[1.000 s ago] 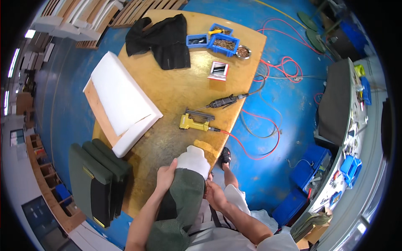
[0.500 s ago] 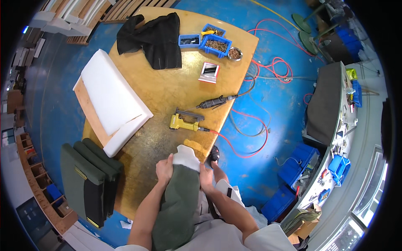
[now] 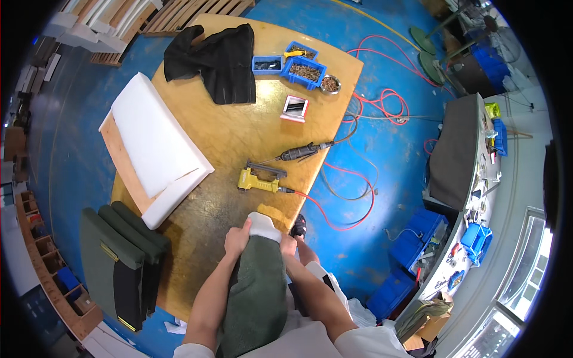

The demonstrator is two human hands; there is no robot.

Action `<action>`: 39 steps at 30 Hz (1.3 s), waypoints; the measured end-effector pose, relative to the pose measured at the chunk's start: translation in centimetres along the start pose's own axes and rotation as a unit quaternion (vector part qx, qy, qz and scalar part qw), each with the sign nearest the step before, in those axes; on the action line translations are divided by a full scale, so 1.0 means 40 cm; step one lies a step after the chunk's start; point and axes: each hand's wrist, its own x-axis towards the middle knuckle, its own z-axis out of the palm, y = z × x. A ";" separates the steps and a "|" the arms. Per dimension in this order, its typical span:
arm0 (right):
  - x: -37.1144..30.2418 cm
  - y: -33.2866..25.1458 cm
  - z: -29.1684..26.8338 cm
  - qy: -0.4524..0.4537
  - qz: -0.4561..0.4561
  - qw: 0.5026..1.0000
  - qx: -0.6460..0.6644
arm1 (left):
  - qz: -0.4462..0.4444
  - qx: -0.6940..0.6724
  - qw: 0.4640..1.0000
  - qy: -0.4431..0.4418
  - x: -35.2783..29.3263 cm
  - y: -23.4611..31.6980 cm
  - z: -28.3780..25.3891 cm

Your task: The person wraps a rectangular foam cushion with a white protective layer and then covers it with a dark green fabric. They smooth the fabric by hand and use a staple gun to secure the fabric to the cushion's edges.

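The person holds with both hands a dark green fabric cover (image 3: pixel 258 292), which is pulled partly over a white padded piece (image 3: pixel 262 225). The left hand (image 3: pixel 237 240) is closed on the left edge of the cover, with its thumb lying along the border where the white begins. The right hand (image 3: pixel 289 245) is at the opposite edge and also appears to grip the cover; its fingertips are hidden, so one cannot tell exactly how they close. Between the two hands, the white end sticks out on the far side of the grip, over the near edge of the yellowish worktable (image 3: pixel 239 131). From the grip, the cover hangs back toward the person's body, between the forearms.

Just beyond the grip lies a yellow pneumatic nail gun (image 3: pixel 258 181) with a red hose (image 3: pixel 334 228), and behind it a black air screwdriver (image 3: pixel 298 151). Farther ahead are a small open box (image 3: pixel 295 108), blue bins (image 3: pixel 305 73) of small parts and a round bowl (image 3: pixel 330 84), with black fabric (image 3: pixel 224 67) to their left. Left of the grip stand dark green upholstered panels (image 3: pixel 110 262); ahead of these, a white foam-covered wooden frame (image 3: pixel 156 149) rests tilted to the grip.
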 end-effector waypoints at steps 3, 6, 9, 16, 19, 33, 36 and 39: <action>0.004 -0.032 0.013 0.005 0.060 0.998 0.018 | 0.000 -0.041 0.999 0.012 0.046 -0.018 0.009; -0.011 -0.123 0.030 0.028 0.111 0.993 -0.001 | -0.001 -0.044 0.998 0.034 0.071 -0.002 -0.021; 0.020 -0.106 0.068 0.041 0.147 0.988 -0.007 | -0.002 -0.039 0.999 0.032 0.118 -0.005 -0.009; 0.068 -0.073 0.112 0.108 0.173 0.979 0.000 | -0.029 -0.042 0.999 -0.014 0.246 -0.059 0.087; 0.122 0.004 0.129 0.064 0.167 0.983 -0.031 | -0.034 -0.048 0.998 -0.029 0.260 -0.068 0.108; -0.163 -0.395 -0.178 -0.447 -0.190 0.874 0.013 | 0.047 0.051 0.981 -0.182 -0.348 -0.918 -0.057; -0.233 -0.489 -0.229 -0.524 -0.231 0.819 0.026 | -0.135 0.041 0.969 -0.204 -0.629 -1.320 -0.096; -0.289 -0.556 -0.223 -0.590 -0.193 0.784 -0.007 | -0.262 -0.192 0.930 -0.171 -0.925 -1.362 -0.140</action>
